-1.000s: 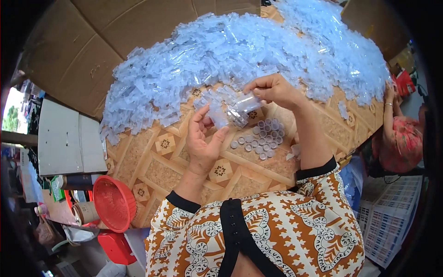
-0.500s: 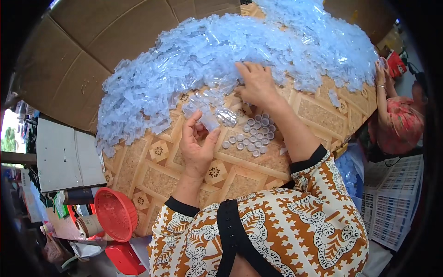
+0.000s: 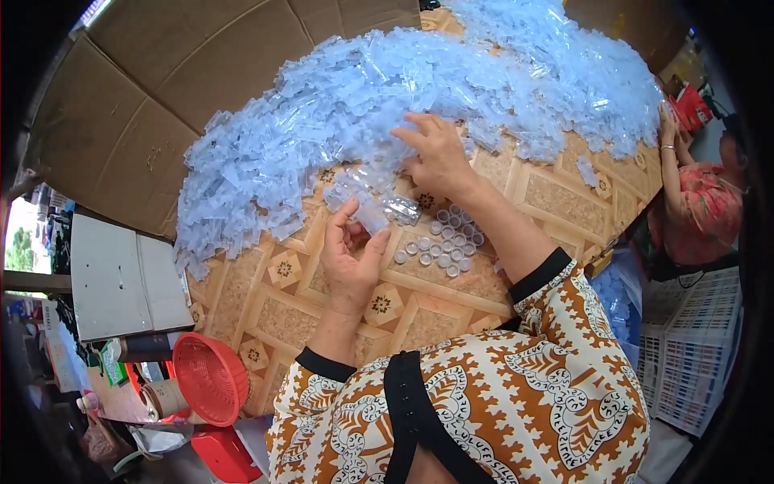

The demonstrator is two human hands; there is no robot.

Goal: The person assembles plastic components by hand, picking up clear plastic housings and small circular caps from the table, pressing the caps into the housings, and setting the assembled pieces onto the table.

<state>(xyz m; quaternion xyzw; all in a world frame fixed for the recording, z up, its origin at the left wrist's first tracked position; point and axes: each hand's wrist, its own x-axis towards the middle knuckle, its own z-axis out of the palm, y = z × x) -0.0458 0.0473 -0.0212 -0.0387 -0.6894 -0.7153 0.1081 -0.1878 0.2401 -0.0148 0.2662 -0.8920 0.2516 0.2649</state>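
Note:
A large heap of small clear, bluish plastic pieces point(image 3: 322, 105) spreads over the far part of the table. My left hand point(image 3: 352, 262) is closed, with a flat clear plastic piece point(image 3: 372, 218) between thumb and fingers. At the heap's near edge, my right hand point(image 3: 442, 161) hovers over or touches loose pieces, fingers apart; nothing shows in its grip. Between the hands lies a shiny clear plastic piece point(image 3: 401, 210). Several small round clear caps point(image 3: 447, 246) sit grouped on the table below my right hand, partly behind my forearm.
The table point(image 3: 278, 323) has a wood-patterned top. Cardboard point(image 3: 145, 105) walls its far left side. A red plastic basket point(image 3: 211, 379) stands at the near left edge, beside a white panel point(image 3: 121, 278). Another person point(image 3: 701, 206) works at the right end.
My right hand has shifted slightly left along the heap's edge, fingers still spread. My left hand keeps its plastic piece. The whole view has moved a little.

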